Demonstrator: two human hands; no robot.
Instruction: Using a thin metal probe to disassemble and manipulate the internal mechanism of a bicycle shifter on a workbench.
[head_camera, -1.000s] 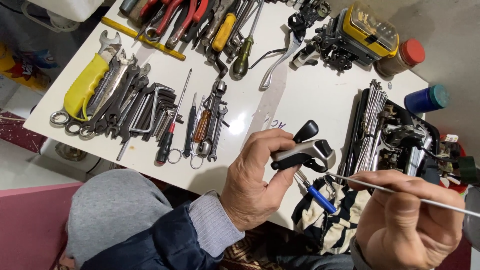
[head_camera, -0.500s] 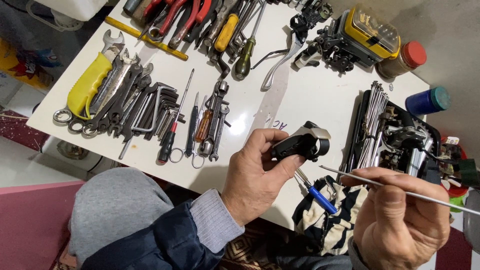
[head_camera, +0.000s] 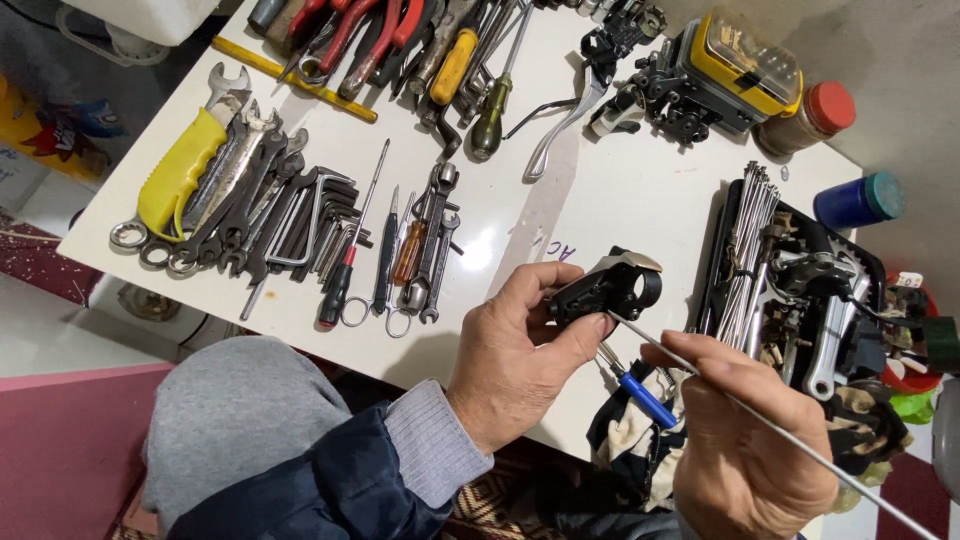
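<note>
While the white table (head_camera: 620, 210) lies crowded with tools, we see the left hand (head_camera: 515, 350) at lower centre of the frame, fingers curled tight around a black brake lever body (head_camera: 605, 290), thumb along its underside. That part sits just above the table's near edge, lifted off the surface. Over at lower right, the right hand (head_camera: 745, 440) pinches a thin steel cable (head_camera: 780, 425) between thumb and fingers, closed firmly on it; the cable's tip meets the black part, and its length runs off toward the lower right corner. Just below the two hands we spot a blue-handled screwdriver (head_camera: 640, 395) resting on a dark rag (head_camera: 630, 430). Upper left, a yellow-handled tool (head_camera: 180, 170) lies among a spread of wrenches (head_camera: 250, 210). At right, a black tray (head_camera: 790, 280) holds spokes and metal parts, with a blue-capped jar (head_camera: 858, 200) and a red-lidded jar (head_camera: 810, 115) beyond it.
</note>
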